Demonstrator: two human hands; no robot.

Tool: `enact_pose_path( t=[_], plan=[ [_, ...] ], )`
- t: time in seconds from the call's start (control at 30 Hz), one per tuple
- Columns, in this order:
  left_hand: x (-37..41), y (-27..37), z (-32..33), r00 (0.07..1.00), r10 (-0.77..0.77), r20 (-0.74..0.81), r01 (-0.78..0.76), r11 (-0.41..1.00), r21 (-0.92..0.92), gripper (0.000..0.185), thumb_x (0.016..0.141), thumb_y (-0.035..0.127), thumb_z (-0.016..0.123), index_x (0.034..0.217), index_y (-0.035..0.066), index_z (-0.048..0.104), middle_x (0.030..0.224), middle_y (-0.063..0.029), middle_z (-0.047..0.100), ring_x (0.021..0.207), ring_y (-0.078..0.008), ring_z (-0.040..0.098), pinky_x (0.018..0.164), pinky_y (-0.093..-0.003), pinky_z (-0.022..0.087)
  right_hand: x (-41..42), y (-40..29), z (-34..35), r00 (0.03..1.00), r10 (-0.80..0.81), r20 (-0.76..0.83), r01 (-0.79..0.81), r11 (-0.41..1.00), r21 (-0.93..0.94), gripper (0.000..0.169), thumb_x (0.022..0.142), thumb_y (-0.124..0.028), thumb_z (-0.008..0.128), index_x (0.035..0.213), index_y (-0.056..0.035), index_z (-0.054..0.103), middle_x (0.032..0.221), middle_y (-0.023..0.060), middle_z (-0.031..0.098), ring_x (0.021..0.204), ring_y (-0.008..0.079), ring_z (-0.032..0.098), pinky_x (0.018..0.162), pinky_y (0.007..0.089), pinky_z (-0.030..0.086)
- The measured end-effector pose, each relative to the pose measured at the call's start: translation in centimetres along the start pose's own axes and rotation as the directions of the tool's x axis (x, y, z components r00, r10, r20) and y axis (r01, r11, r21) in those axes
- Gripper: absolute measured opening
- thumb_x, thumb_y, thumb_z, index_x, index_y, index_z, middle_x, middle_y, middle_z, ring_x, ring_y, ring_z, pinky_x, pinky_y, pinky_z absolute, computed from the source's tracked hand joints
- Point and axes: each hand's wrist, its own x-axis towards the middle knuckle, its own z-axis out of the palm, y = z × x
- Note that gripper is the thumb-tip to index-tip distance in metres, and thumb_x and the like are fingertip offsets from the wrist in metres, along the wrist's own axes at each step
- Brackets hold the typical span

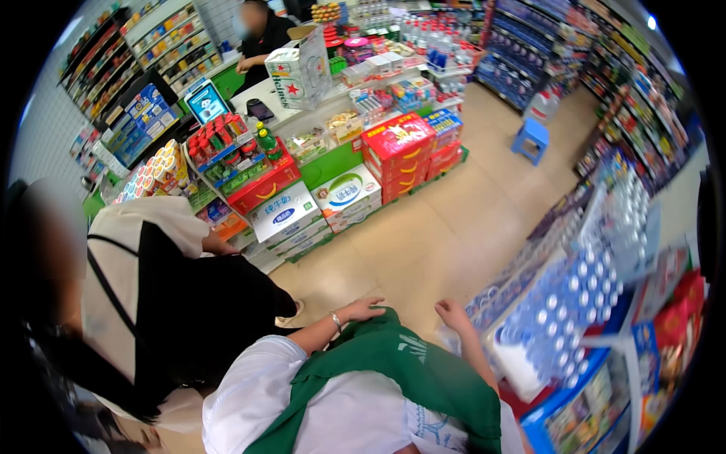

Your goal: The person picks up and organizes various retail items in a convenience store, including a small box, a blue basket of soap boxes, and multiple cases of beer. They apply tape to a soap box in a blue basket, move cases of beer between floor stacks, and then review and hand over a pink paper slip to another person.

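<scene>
My left hand (363,311), with a silver bracelet (336,323) at the wrist, is in front of my waist by the edge of a green apron (391,346). Its fingers are extended and hold nothing visible. On the other side, my right hand (451,314) is raised above the floor with loosely curled fingers; whether anything is in it cannot be seen. Shrink-wrapped bottled water (556,318) is stacked beyond my right forearm. Ahead of me, milk cartons (286,210) and red boxes (400,150) line the front of the shop counter (334,93).
A person in black and cream clothing (193,295) stands close at my left. Behind the counter is another person (264,48). A Heineken box (300,68) and a screen (207,102) stand on the counter. A blue stool (531,139) is on the tiled floor (414,244) near stocked shelves (522,45).
</scene>
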Motion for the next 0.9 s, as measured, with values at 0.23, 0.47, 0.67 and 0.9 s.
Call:
enact_pose_path(
  t=[0.23,0.47,0.67,0.9],
  plan=[
    [15.4,3.5,-8.3,0.800,-0.426,0.423,0.524,0.838,-0.148,0.059,0.089,0.042,0.049,0.135,0.007,0.036,0.131,-0.0128,0.045,0.118,-0.0255,0.044,0.093,-0.0378,0.042,19.6,5.7,-12.0,1.000,0.018,0.008,-0.018,0.997,-0.071,0.032,0.082,-0.029,0.058,0.098,-0.0017,0.062,0.089,0.0165,0.065,0.085,0.0270,0.063,0.074,0.0367,0.048],
    [44.7,13.1,-18.5,0.992,-0.123,0.010,0.109,0.910,0.399,0.040,0.061,0.027,0.077,0.096,0.011,0.066,0.088,-0.0119,0.065,0.082,-0.0262,0.062,0.074,-0.0349,0.049,28.4,25.3,-24.7,0.970,0.241,0.026,-0.231,0.952,-0.203,0.034,0.075,-0.032,0.055,0.079,0.0011,0.065,0.079,0.0225,0.062,0.078,0.0349,0.062,0.072,0.0417,0.048],
    [66.2,24.0,-20.3,0.986,-0.117,-0.121,0.132,0.983,0.128,0.043,0.073,0.036,0.068,0.103,0.007,0.060,0.092,-0.0114,0.064,0.085,-0.0252,0.062,0.077,-0.0359,0.048,34.7,31.8,-39.0,0.838,0.546,0.019,-0.542,0.835,-0.091,0.036,0.074,-0.032,0.056,0.087,-0.0003,0.066,0.086,0.0222,0.063,0.084,0.0347,0.062,0.077,0.0407,0.048],
    [86.4,29.5,-18.0,0.890,0.221,0.399,-0.058,0.923,-0.381,0.054,0.089,0.043,0.047,0.122,0.001,0.049,0.119,-0.0150,0.054,0.103,-0.0236,0.054,0.090,-0.0352,0.042,56.5,45.2,-56.5,0.963,0.249,0.104,-0.180,0.881,-0.437,0.038,0.074,-0.034,0.057,0.090,-0.0003,0.066,0.089,0.0214,0.064,0.086,0.0340,0.062,0.078,0.0392,0.048]
  ],
)
